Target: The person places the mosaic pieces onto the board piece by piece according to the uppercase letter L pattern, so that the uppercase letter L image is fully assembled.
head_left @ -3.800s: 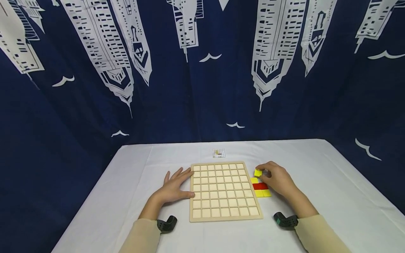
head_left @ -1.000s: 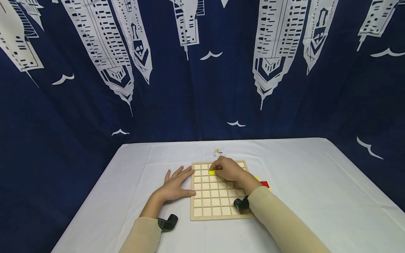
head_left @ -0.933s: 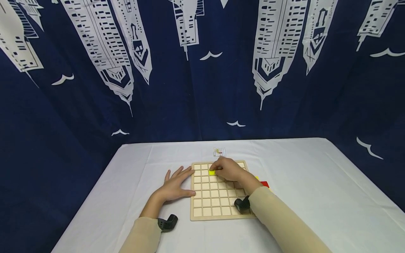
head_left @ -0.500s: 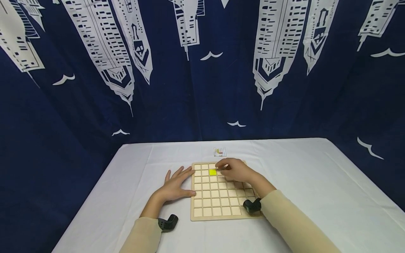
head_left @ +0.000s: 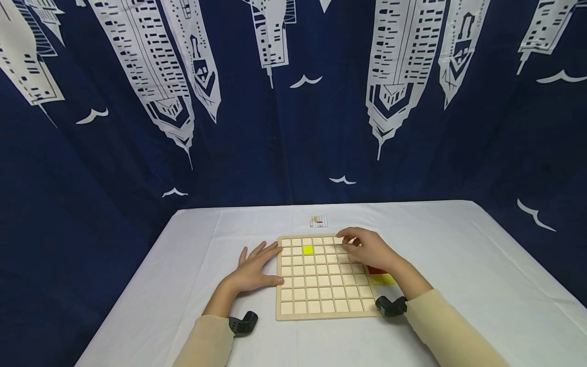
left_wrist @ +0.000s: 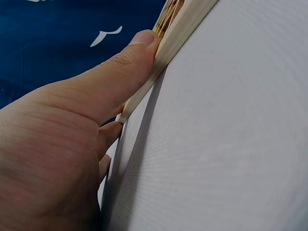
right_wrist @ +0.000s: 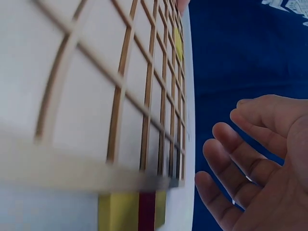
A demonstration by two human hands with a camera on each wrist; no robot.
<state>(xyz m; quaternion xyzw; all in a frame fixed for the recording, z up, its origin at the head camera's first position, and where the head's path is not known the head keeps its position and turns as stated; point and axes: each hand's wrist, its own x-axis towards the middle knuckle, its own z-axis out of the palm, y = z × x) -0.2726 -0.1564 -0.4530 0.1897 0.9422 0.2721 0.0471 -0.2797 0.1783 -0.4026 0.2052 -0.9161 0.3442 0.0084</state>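
A wooden grid board lies on the white table, and one yellow tile sits in a cell near its far left. My left hand rests against the board's left edge with thumb and fingers spread; in the left wrist view the thumb presses on the wooden rim. Over the board's far right part hovers my right hand, its fingers loosely bent and holding nothing. In the right wrist view its fingers are apart, with the board's grid beside them.
Beyond the board's right edge lie red tiles and yellow tiles, partly covered by the right hand. A small printed grid card lies behind the board. A dark blue curtain hangs behind the table.
The right hand has carried a yellow tile from the right side onto the board and let go of it in a cell. It has since moved back right. The left hand has stayed put.
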